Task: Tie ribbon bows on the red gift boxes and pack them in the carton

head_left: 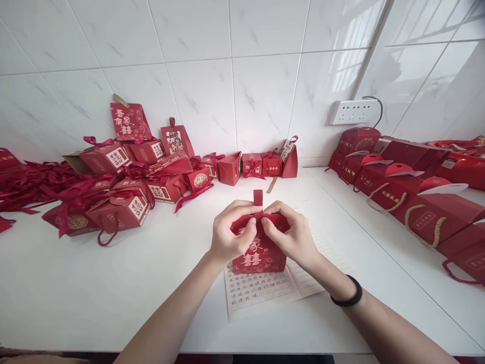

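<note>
A red paper gift box (261, 258) with pale characters on its front stands upright in the middle of the table. A red strap (258, 197) sticks up from its top. My left hand (235, 227) pinches the top edge on the left of the strap, thumb in front and fingers behind. On the other side my right hand (290, 231) pinches the same edge, its thumb close to the left one. Beneath the box lies an open notebook (261, 296) with handwriting on its left page. The box's back is hidden.
Several red gift boxes (121, 207) with ribbons are heaped at the left, beside a tangle of red ribbon (34, 182). More small boxes (252, 164) stand along the tiled wall. A row of handled boxes (386, 189) lines the right, below a white power strip (355, 111).
</note>
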The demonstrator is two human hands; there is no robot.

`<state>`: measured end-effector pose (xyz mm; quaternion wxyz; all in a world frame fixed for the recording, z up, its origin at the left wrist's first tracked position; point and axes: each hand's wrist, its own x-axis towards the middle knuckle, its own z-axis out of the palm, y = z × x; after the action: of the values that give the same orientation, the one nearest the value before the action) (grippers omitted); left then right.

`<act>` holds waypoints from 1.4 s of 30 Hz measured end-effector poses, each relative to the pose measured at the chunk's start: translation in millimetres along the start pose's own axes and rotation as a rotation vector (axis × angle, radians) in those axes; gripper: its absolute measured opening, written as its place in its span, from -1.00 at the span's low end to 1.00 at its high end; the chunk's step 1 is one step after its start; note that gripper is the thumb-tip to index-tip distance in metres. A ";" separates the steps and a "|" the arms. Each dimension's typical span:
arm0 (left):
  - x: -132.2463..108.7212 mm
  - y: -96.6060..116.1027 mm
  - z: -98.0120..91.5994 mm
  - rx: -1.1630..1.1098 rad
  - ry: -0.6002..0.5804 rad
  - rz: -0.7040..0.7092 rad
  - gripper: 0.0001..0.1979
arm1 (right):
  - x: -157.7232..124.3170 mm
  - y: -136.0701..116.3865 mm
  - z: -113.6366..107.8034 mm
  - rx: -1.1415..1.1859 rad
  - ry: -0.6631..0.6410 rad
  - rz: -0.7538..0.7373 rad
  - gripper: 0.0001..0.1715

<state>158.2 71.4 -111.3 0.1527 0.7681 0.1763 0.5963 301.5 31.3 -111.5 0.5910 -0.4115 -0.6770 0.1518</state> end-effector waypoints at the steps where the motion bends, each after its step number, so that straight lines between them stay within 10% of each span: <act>1: -0.2 -0.3 -0.2 -0.003 -0.004 -0.009 -0.78 | -0.1 -0.2 0.3 -0.001 -0.001 0.008 -0.94; 6: -2.9 -15.2 -6.7 -0.225 -0.099 -0.128 -0.63 | 4.5 5.3 -5.1 0.074 0.017 0.086 -0.93; 13: -3.0 -29.2 -6.1 -0.138 -0.229 -0.243 -0.34 | 27.8 29.0 -43.0 0.520 0.479 0.141 -0.84; 21: -8.7 -20.0 2.8 0.196 -0.058 0.195 -0.36 | 32.8 52.1 -44.3 0.821 0.385 0.227 -0.62; 23: -7.8 -22.2 3.3 0.091 -0.027 0.043 -0.39 | 33.0 54.4 -43.4 0.808 0.365 0.227 -0.59; 31: 11.5 -20.5 1.9 -0.999 0.092 -1.284 -0.69 | 25.6 49.7 -32.0 0.630 0.187 0.380 -0.53; 38: 3.5 -18.2 3.1 -1.086 -0.262 -1.417 -0.56 | 21.4 41.8 -23.2 0.556 0.132 0.548 -0.45; 42: 0.1 -17.8 10.1 -0.989 -0.240 -1.315 -0.60 | 23.1 43.4 -27.0 0.550 0.126 0.597 -0.42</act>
<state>166.4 87.1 -121.6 0.8077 0.4112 0.2890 0.3082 343.8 67.4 -119.0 0.6494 -0.4251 -0.4242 0.4666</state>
